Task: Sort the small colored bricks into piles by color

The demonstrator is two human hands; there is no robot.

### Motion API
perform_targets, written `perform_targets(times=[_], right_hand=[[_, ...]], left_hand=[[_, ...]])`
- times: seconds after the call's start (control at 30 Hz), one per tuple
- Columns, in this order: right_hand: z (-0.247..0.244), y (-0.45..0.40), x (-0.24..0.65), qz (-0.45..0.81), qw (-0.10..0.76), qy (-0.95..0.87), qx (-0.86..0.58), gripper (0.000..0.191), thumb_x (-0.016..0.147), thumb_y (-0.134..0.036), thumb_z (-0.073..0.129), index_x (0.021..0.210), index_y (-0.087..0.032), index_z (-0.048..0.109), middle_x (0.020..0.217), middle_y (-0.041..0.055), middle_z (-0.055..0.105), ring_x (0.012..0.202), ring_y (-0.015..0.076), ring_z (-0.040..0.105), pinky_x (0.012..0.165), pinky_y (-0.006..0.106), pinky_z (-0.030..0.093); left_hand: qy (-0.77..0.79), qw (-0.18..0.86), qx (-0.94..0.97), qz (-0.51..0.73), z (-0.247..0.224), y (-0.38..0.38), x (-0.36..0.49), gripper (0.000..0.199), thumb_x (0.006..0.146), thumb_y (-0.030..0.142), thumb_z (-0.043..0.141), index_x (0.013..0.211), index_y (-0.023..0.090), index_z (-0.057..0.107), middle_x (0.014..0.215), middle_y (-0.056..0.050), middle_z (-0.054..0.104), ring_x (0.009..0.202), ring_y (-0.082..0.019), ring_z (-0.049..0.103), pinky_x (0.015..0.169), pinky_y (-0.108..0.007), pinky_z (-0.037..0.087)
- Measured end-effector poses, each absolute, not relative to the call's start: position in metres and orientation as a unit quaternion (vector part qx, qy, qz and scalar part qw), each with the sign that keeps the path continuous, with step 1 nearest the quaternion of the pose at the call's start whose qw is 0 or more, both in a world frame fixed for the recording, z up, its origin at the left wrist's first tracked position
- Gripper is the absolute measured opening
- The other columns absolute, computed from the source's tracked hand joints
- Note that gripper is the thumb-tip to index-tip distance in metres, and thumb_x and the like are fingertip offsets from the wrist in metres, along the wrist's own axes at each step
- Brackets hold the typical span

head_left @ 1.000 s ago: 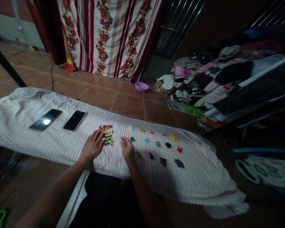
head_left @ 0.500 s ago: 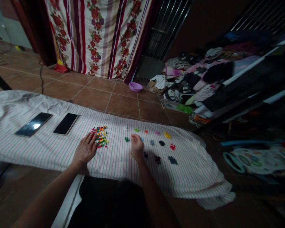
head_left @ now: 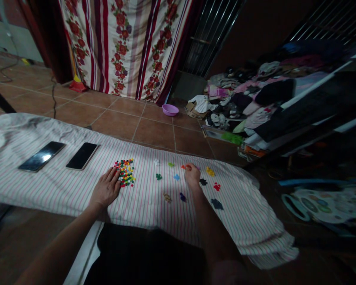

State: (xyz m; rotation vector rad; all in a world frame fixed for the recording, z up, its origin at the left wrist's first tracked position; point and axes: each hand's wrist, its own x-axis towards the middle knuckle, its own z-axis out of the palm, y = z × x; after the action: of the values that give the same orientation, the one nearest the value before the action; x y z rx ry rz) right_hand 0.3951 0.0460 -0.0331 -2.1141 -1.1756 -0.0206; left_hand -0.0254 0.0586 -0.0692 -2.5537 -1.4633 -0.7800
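Observation:
My left hand (head_left: 107, 187) lies flat, fingers stretched out, its fingertips touching the left edge of a mixed heap of small coloured pieces (head_left: 126, 174). Farther right, my right hand (head_left: 192, 174) is closed in a pinch just beside the small orange pile (head_left: 183, 166); whatever is between its fingertips is too small to make out. Around it lie little single-colour piles: light green (head_left: 171, 164), light blue (head_left: 177, 177), dark green (head_left: 159, 176), white (head_left: 157, 162), yellow (head_left: 210, 171), black (head_left: 203, 182) and red (head_left: 216, 186). My right hand and forearm hide some of the piles.
Two phones (head_left: 82, 156) lie on the left of the striped cloth (head_left: 121, 136). Nearer me are beige (head_left: 167, 197), dark blue (head_left: 182, 196) and dark grey (head_left: 216, 204) piles. Beyond the cloth, a purple basin (head_left: 170, 110) stands on the tiled floor near heaped clothes (head_left: 243, 95).
My right hand has moved right, from between the dark green and light blue piles to the orange pile. The light blue and beige piles are now uncovered. My left hand stays put.

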Motion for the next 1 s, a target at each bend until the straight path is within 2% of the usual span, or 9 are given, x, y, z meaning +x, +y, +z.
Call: perform_targets(times=[0.23,0.4,0.63,0.8,1.0], right_hand=[[-0.036,0.051,0.4,0.034,0.292,-0.461,-0.837,0.038,0.075,-0.008,0.045,0.095,-0.018,0.076,0.094,0.0093,0.075,0.09,0.0217,0.068,0.086,0.032,0.05],[-0.036,0.052,0.4,0.039,0.304,-0.458,-0.834,0.043,0.076,-0.007,0.044,0.104,-0.018,0.075,0.099,0.0096,0.075,0.095,0.0215,0.068,0.09,0.032,0.05],[-0.026,0.05,0.399,0.023,0.268,-0.463,-0.844,0.045,0.08,-0.01,0.042,0.112,-0.013,0.073,0.102,0.0143,0.074,0.097,0.0238,0.068,0.09,0.034,0.048],[-0.017,0.058,0.37,-0.015,0.324,-0.527,-0.786,0.041,0.081,-0.013,0.04,0.108,-0.012,0.072,0.106,0.0147,0.071,0.1,0.025,0.065,0.093,0.037,0.047],[-0.018,0.069,0.301,0.044,0.369,-0.615,-0.695,0.032,0.082,-0.016,0.045,0.098,-0.018,0.073,0.098,0.0108,0.071,0.094,0.0229,0.066,0.088,0.035,0.05]], left_hand=[[-0.483,0.044,-0.837,-0.252,-0.07,0.058,-0.025,0.055,0.096,0.041,0.029,0.135,0.011,0.054,0.145,-0.017,0.051,0.14,-0.03,0.041,0.108,-0.048,0.042],[-0.479,0.05,-0.842,-0.245,-0.069,0.058,-0.026,0.056,0.097,0.04,0.029,0.135,0.009,0.055,0.145,-0.018,0.051,0.14,-0.031,0.041,0.109,-0.048,0.042],[-0.488,0.045,-0.838,-0.24,-0.066,0.057,-0.024,0.055,0.097,0.04,0.03,0.135,0.009,0.055,0.145,-0.017,0.051,0.139,-0.031,0.042,0.108,-0.047,0.042],[-0.493,0.03,-0.837,-0.236,-0.062,0.056,-0.023,0.054,0.097,0.038,0.031,0.137,0.009,0.054,0.146,-0.017,0.05,0.141,-0.031,0.04,0.109,-0.048,0.042],[-0.494,0.03,-0.837,-0.232,-0.062,0.057,-0.024,0.054,0.098,0.038,0.03,0.139,0.01,0.052,0.147,-0.017,0.049,0.14,-0.031,0.04,0.108,-0.048,0.043]])
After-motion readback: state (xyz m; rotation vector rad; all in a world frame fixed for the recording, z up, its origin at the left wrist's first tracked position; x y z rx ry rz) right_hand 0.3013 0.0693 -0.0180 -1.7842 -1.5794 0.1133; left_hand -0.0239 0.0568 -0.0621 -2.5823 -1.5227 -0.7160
